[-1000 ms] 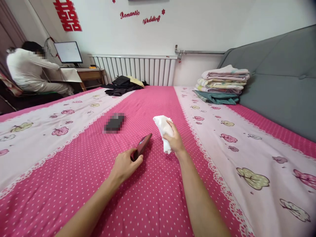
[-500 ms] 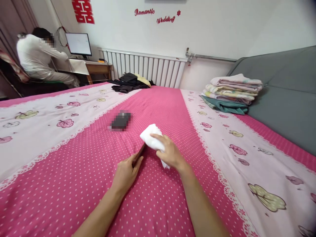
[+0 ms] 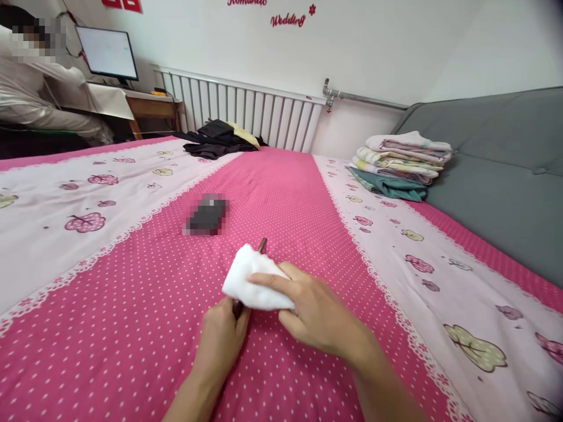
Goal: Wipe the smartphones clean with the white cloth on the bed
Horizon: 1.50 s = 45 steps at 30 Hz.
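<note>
My left hand (image 3: 222, 334) is closed around the near end of a slim dark brown stick (image 3: 263, 245). What kind of stick it is, I cannot make out. In my right hand (image 3: 314, 308) is a folded white cloth (image 3: 251, 280), pinched between thumb and fingers. The cloth lies across the stick's middle, close to my left fingers, and hides that stretch. Only the stick's far tip and a short piece by my left hand show. Both hands are just above the pink dotted bedspread (image 3: 281, 193).
A blurred dark flat object (image 3: 207, 215) lies ahead to the left. Dark clothes (image 3: 215, 140) are heaped at the bed's far edge. Folded cloths (image 3: 402, 158) are stacked by the grey headboard (image 3: 492, 152). A person (image 3: 39, 88) sits at a desk with a monitor (image 3: 108, 53).
My right hand has drawn the cloth down the stick, from its far end towards my left hand, so the far tip now shows. The view has shifted slightly right and down.
</note>
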### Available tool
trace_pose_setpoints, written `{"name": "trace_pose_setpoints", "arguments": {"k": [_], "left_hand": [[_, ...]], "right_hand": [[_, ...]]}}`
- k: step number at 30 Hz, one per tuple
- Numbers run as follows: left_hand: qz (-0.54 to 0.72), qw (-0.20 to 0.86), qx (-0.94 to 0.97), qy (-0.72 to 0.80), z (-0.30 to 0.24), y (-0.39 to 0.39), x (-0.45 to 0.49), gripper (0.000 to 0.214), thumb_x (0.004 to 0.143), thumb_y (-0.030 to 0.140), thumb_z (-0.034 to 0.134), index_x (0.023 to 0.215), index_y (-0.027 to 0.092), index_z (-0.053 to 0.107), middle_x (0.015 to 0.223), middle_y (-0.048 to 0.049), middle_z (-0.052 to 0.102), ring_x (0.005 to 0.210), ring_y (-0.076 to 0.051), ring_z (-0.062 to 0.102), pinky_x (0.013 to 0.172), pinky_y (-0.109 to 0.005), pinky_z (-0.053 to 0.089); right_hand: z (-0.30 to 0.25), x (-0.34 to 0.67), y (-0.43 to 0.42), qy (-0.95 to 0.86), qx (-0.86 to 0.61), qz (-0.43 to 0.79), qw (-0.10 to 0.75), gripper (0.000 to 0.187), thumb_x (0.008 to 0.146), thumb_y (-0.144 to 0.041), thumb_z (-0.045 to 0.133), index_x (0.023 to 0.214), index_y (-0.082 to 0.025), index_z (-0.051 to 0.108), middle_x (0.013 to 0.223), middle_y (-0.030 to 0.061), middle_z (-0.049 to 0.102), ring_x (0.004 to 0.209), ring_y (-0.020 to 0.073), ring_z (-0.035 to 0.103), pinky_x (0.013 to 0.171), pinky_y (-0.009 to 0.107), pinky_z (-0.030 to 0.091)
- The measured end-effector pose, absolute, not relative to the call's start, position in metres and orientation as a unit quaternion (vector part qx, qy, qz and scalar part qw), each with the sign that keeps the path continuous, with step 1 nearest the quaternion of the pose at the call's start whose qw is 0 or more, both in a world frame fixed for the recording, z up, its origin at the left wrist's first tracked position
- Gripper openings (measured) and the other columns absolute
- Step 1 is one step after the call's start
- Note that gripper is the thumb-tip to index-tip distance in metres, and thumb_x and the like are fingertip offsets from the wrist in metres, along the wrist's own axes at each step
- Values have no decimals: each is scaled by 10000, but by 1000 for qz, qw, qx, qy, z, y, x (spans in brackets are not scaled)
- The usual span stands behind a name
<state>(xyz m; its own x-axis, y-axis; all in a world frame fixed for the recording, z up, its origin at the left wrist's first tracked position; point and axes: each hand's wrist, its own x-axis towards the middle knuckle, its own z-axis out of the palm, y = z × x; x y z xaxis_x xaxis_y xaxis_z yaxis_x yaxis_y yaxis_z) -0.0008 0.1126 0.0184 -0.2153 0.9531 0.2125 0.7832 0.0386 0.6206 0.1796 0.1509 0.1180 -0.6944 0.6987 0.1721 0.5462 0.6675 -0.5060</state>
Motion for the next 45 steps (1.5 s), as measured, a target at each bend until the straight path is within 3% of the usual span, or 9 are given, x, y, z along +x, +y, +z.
{"name": "trace_pose_setpoints", "arguments": {"k": [7, 14, 21, 24, 27, 33, 37, 40, 45], "left_hand": [[406, 186, 600, 664, 33, 109, 5, 449, 881, 461, 375, 1165, 216, 620, 1056, -62, 723, 936, -263, 687, 783, -337, 546], [439, 278, 527, 672, 35, 102, 3, 505, 843, 578, 425, 878, 158, 705, 740, -59, 719, 694, -261, 666, 639, -321, 521], [527, 442, 438, 578, 43, 99, 3, 480, 799, 599, 534, 906, 158, 689, 882, -36, 722, 854, -241, 647, 790, -299, 515], [562, 457, 397, 564, 43, 99, 3, 504, 801, 598, 545, 1028, 169, 679, 968, -36, 723, 940, -236, 642, 865, -298, 499], [565, 447, 421, 551, 38, 98, 3, 488, 767, 598, 593, 976, 169, 698, 958, -44, 728, 952, -253, 643, 851, -300, 507], [475, 568, 464, 486, 35, 89, 9, 449, 764, 576, 621, 912, 158, 687, 864, -82, 737, 831, -251, 675, 807, -343, 521], [470, 666, 473, 335, 34, 81, 5, 632, 642, 574, 743, 1128, 181, 640, 1062, -120, 706, 1021, -296, 635, 933, -407, 465], [468, 731, 442, 226, 29, 80, 2, 819, 650, 702, 646, 1306, 226, 527, 1263, -121, 609, 1204, -335, 520, 1021, -462, 387], [454, 690, 442, 349, 31, 80, 9, 642, 656, 572, 730, 1179, 218, 609, 1079, -104, 674, 999, -285, 614, 926, -442, 440]], "right_hand": [[63, 173, 200, -815, -506, 120, 257, 727, 735, -64, 451, 1411, -325, 400, 970, 60, 484, 763, 179, 486, 698, 317, 464], [68, 180, 204, -709, -529, 238, 402, 633, 751, -188, 489, 1380, -229, 438, 1221, 86, 564, 990, 248, 574, 862, 387, 477], [77, 184, 203, -607, -500, 395, 475, 678, 745, -337, 626, 1384, -289, 404, 1402, 54, 456, 1135, 263, 557, 849, 370, 527], [87, 182, 196, -537, -482, 493, 486, 781, 734, -392, 687, 1421, -309, 325, 1331, 83, 518, 931, 224, 650, 634, 294, 574], [98, 182, 190, -458, -456, 588, 487, 895, 694, -401, 751, 1440, -319, 262, 1028, 64, 653, 506, 129, 599, 322, 195, 436], [109, 184, 183, -420, -404, 613, 534, 936, 613, -309, 815, 1404, -274, 317, 693, -49, 603, 294, 51, 408, 211, 132, 277], [109, 178, 177, -435, -378, 583, 573, 940, 628, -264, 805, 1420, -300, 300, 827, -18, 649, 380, 66, 490, 260, 136, 346], [111, 174, 173, -445, -354, 576, 586, 944, 636, -233, 798, 1430, -324, 297, 969, 12, 661, 603, 119, 611, 422, 174, 494], [116, 173, 159, -523, -293, 549, 582, 836, 716, -247, 747, 1424, -371, 319, 1292, 27, 553, 954, 170, 619, 713, 256, 562]]}}
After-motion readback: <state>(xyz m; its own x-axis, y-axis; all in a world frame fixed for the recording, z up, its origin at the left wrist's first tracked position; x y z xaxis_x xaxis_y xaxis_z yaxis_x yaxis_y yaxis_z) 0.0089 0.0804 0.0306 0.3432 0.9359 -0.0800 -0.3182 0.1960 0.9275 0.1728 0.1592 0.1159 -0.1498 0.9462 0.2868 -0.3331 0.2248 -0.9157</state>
